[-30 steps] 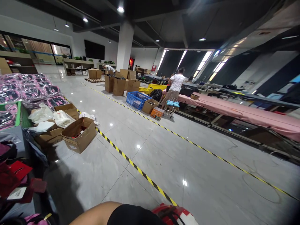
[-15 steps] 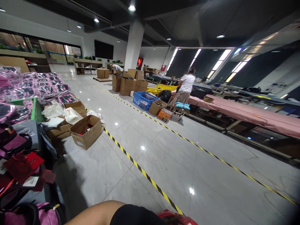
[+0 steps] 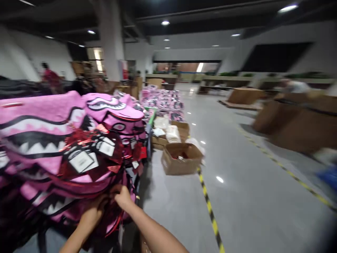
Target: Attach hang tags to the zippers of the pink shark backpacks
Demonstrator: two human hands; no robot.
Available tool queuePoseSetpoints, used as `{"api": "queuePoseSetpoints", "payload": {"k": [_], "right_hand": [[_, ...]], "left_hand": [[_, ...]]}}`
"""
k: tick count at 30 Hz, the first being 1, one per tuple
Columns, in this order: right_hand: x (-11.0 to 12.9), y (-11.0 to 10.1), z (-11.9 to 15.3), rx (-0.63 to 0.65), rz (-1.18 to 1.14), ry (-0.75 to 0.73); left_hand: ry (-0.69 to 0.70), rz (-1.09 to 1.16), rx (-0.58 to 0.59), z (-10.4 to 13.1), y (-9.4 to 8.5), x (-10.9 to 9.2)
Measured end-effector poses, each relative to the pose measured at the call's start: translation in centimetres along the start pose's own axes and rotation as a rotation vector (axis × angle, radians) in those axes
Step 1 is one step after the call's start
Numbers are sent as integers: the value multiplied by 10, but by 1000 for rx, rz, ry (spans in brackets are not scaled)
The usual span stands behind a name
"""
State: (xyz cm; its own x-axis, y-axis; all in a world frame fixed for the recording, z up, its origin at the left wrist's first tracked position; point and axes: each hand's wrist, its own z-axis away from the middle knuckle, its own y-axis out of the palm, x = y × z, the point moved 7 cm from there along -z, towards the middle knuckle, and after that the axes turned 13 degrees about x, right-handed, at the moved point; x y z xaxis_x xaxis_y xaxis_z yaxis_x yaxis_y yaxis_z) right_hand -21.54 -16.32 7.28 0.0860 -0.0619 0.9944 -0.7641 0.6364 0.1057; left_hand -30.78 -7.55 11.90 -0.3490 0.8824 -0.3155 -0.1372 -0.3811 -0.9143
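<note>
Frame is motion-blurred. Big pile of pink shark-mouth backpacks (image 3: 52, 140) fills the left side, red-and-white hang tags (image 3: 84, 160) dangling on its front. Right of the pile: open cardboard box (image 3: 181, 159) on the grey floor, more boxes with white bags (image 3: 170, 131) behind it, and yellow-black floor tape (image 3: 209, 207) running from the box toward the camera. Far beyond the pile, more pink packaged bags (image 3: 164, 102) laid out. Brown cartons (image 3: 295, 123) well right of the pile, blurred. A person in red (image 3: 51, 77) stands behind the pile.

Left hand (image 3: 92, 212) and right hand (image 3: 121, 196) both at the pile's lower front edge, close together. Fingers curled into the dark straps and pink fabric there, gripping; exact piece held is too blurred to tell.
</note>
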Motion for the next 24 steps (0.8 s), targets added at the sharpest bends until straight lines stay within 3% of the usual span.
{"api": "queuePoseSetpoints", "payload": {"k": [4,9,14,18,22,24], "right_hand": [[8,-1,-5,74,-29,-59],[1,2,-7,149,-35,-82],[1,-1,-11,175,-39,-85],[2,-1,-12,230,-43,-70],[3,-1,-13,275,-73,-75],[2,0,-14,297,-79,-74]], "left_hand": [[-116,44,-19,8,0,15],[-83,156,-58,8,5,3],[-136,126,-124,14,2,2],[-96,166,-117,16,2,-4],[-197,142,-171,18,2,-1],[-172,154,-179,17,4,-2]]}}
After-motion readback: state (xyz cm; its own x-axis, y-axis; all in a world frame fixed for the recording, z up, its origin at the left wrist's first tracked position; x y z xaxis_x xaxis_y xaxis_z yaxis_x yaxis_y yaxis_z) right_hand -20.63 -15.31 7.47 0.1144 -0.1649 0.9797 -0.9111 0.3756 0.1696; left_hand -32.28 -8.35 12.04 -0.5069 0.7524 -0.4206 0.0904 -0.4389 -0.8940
